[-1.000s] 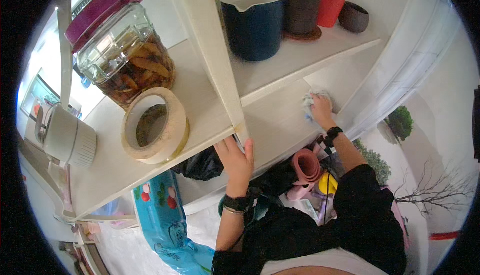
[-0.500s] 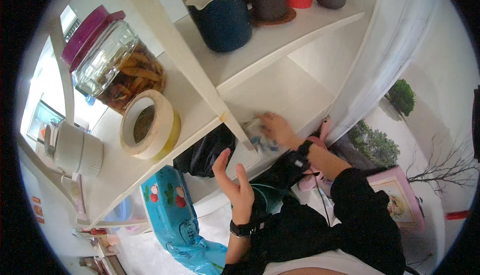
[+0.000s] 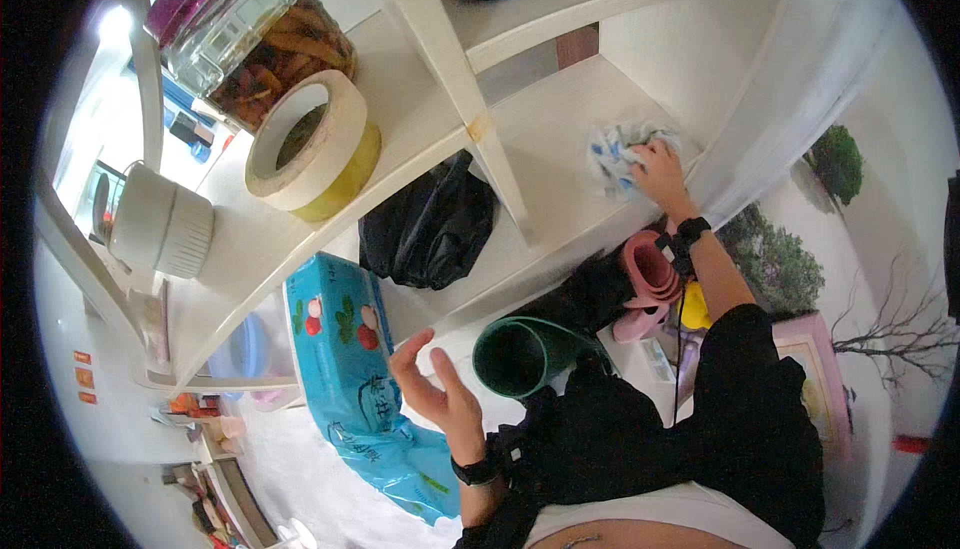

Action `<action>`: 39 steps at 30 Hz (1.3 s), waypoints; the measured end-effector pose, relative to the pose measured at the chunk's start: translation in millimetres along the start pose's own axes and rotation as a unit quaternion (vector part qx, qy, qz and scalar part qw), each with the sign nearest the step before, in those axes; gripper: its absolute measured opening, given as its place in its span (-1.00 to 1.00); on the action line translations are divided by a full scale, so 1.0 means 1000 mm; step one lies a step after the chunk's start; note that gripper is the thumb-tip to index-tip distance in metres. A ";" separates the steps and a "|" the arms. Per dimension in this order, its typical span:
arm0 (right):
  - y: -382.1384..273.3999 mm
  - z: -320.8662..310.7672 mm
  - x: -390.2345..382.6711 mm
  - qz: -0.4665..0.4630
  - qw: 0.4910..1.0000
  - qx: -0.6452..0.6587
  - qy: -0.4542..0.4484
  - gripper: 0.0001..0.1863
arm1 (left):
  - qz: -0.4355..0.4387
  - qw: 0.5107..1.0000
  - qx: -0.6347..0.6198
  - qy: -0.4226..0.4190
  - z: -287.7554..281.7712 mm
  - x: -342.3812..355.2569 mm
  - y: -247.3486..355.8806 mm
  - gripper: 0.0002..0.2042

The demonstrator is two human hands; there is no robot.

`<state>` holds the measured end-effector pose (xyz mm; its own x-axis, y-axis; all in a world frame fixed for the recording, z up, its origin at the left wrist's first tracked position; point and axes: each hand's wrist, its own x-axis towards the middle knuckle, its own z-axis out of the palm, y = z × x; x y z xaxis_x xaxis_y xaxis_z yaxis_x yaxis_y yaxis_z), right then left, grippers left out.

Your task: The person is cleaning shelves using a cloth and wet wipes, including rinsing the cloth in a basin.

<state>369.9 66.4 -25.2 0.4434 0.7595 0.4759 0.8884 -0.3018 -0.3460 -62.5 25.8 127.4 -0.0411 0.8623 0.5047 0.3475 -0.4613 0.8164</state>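
Note:
My right hand [image 3: 658,171] presses a crumpled white cloth with blue spots [image 3: 618,154] onto a white shelf board [image 3: 555,134], near its right end. Its fingers are bent over the cloth, which is slightly smeared by motion. My left hand [image 3: 440,394] hangs in the air with its fingers apart and nothing in it. Just left of it is a blue plastic package with red fruit pictures [image 3: 345,339]. A black plastic bag [image 3: 425,224] lies on the shelf beyond my left hand. Both wrists wear black bands.
On the left shelf stand a glass jar with a purple lid [image 3: 265,64], a roll of tape [image 3: 340,174] and a white ribbed pot [image 3: 170,224]. Below are a green tube-like container [image 3: 515,359] and a pink watering can [image 3: 650,269]. A white upright [image 3: 490,169] divides the shelves.
My right hand has slid the cloth rightward along the shelf, away from the upright. My left hand has dropped slightly lower. The view has tilted down, so the cups above are mostly cut off.

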 end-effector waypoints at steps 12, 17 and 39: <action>-0.051 -0.010 -0.011 -0.018 0.998 -0.026 -0.054 -0.16 | 0.072 0.990 -0.040 -0.112 0.109 0.051 0.002 -0.48; -0.031 -0.003 0.019 0.038 0.977 -0.057 -0.204 -0.13 | 0.106 0.990 -0.024 -0.091 0.148 0.081 0.002 -0.33; -0.009 0.015 0.118 -0.026 0.962 -0.112 -0.249 -0.61 | 0.093 0.995 -0.010 -0.024 0.200 0.066 -0.066 -0.47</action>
<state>412.3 168.0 22.0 0.3357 0.9417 0.0227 0.9357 -0.3306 -0.1235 99.2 155.0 50.1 0.0669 0.7708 0.6336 0.3266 -0.6170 0.7160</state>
